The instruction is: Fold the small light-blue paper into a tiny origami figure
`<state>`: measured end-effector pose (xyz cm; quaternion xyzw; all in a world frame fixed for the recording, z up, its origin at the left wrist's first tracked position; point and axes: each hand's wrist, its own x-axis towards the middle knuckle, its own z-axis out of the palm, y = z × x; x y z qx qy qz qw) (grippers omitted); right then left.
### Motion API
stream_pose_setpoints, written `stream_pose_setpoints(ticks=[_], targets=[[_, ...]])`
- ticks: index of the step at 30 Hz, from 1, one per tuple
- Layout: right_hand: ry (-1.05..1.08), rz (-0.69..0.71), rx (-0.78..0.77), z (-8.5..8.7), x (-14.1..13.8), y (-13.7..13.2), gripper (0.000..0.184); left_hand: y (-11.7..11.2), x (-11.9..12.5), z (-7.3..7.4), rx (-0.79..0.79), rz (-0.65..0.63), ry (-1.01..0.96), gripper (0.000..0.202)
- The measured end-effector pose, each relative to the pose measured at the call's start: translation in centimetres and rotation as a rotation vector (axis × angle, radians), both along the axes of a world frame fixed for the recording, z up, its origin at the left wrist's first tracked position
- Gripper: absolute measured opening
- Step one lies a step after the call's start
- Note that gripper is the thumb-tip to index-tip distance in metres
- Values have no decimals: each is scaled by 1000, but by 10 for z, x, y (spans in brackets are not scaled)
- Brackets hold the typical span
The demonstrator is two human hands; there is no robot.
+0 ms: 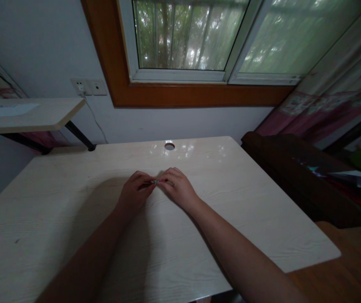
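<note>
My left hand [135, 191] and my right hand [177, 188] rest on the pale wooden desk [73, 219], fingertips meeting near its middle. Both hands are closed in a pinch on a tiny greenish object [155, 182] held between them. It is too small and dim to name. Both forearms reach in from the bottom edge of the view.
A round cable hole [169, 146] sits near the desk's far edge. A raised shelf [25, 114] stands at the left with wall sockets [88, 87] behind. A dark wooden piece of furniture [294, 172] with clutter stands to the right, under a window [199, 38].
</note>
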<state>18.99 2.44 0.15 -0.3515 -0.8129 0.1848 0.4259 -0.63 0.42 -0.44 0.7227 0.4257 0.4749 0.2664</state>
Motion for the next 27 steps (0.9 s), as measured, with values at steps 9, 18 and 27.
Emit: stream_pose_setpoints(ticks=[9, 18, 27], targets=[[11, 12, -27, -1, -1, 0, 6, 3, -4, -3, 4, 98, 110, 5], [163, 34, -249, -1, -2, 0, 4, 5, -5, 1, -226, 54, -2, 16], [300, -1, -400, -6, -7, 0, 12, 5, -4, -3, -252, 7, -29, 18]])
